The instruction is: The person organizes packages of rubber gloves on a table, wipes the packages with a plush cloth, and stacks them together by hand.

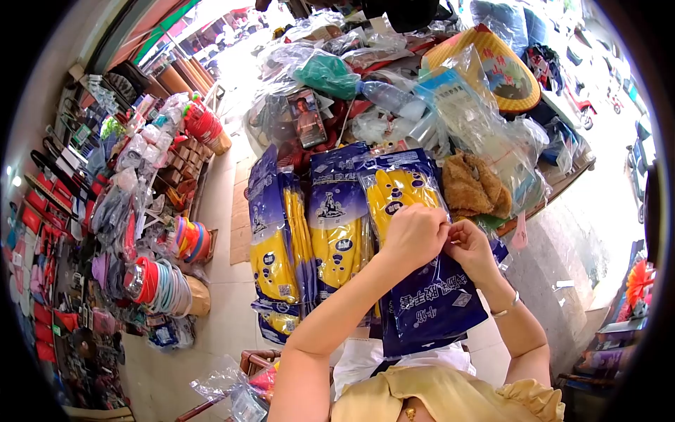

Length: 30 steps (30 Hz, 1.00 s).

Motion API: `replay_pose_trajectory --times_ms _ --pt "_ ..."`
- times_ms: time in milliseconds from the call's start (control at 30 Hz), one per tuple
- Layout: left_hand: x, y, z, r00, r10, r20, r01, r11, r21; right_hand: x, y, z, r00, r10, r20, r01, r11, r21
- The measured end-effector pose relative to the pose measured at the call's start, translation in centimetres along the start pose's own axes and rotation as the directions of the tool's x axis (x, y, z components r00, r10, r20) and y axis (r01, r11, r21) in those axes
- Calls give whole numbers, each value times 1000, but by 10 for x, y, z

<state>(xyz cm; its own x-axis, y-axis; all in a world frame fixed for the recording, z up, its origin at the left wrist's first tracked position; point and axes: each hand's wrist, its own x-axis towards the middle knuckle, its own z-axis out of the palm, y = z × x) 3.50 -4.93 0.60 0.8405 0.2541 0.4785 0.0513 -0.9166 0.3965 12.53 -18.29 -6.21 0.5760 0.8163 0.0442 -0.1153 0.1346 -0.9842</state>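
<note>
Glove packs (339, 257) — some look sorted, one maybe not.
The left hand (416, 235) and right hand (470, 247) meet at the far end of the near blue pack (436, 306) — fingers curled in, but I can't tell if they pinch it. Packs to the left look lined up, perhaps done. Plastic bags (460, 105) and a brown cloth (474, 186) crowd the far side.

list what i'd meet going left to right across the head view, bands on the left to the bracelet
Multicoloured bands → left blue-and-yellow packet → middle blue-and-yellow packet → left hand → right hand → bracelet.
</note>
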Motion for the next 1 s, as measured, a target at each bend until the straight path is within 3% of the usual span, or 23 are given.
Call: replay_pose_trajectory --times_ms 67,133,200,267,333,400,433,467,500,533,567,600,667,800,900,1000 --pt "3 4 -9 999 -40 -9 39 996 -77 -4 -5 2 998 -41 -56 37 998 -56" --pt "7 2 -18 991 -23 -133 -16 958 -285 -8 -6 -2 997 -18 -79 15 999 -36" --pt "5 5 -25 994 -86 -63 63 951 -303 -11 -3 -8 995 5 -97 -7 1000 -21" --pt "1 8 -26 983 -163 85 181 942 -283 -12 11 -11 982 103 -161 -43 939 342" --pt "-1 6 -20 988 -129 84 146 961 -236 -13 13 -7 979 78 -188 -11 944 331" --pt "-2 5 -19 985 -137 102 157 960 -233 -15 -4 -3 985 -90 -145 57 975 -216" --pt "-2 3 -19 989 -126 71 140 955 -263 -21 -27 3 966 -243 -90 136 770 -624" --pt "-2 4 -20 990 -124 71 138 955 -262 -24 -31 5 965 -246 -91 137 770 -623" --pt "-1 5 -23 989 -128 73 142 960 -240 -26 -34 6 875 -481 54 363 578 -730" --pt "-1 5 -25 988 -134 73 147 964 -219 -26 -36 8 720 -654 230 540 321 -778" --pt "-1 4 -24 988 -139 71 151 964 -220 -26 -39 15 684 -657 318 636 323 -701" --pt "-1 3 -21 994 -102 28 106 969 -224 -28 -40 20 757 -517 400 631 420 -652" --pt "-2 5 -21 998 -62 -10 58 972 -226 -23 -39 31 835 -330 441 532 279 -799" --pt "-4 11 -29 997 -53 -49 43 980 -193 -4 -21 30 872 -247 423 485 316 -816" --pt "-5 10 -28 997 -38 -66 26 984 -174 3 -29 38 867 -168 469 498 248 -831" --pt "-8 7 -25 997 -6 -76 -3 993 -120 21 -14 40 912 -108 397 411 259 -874"
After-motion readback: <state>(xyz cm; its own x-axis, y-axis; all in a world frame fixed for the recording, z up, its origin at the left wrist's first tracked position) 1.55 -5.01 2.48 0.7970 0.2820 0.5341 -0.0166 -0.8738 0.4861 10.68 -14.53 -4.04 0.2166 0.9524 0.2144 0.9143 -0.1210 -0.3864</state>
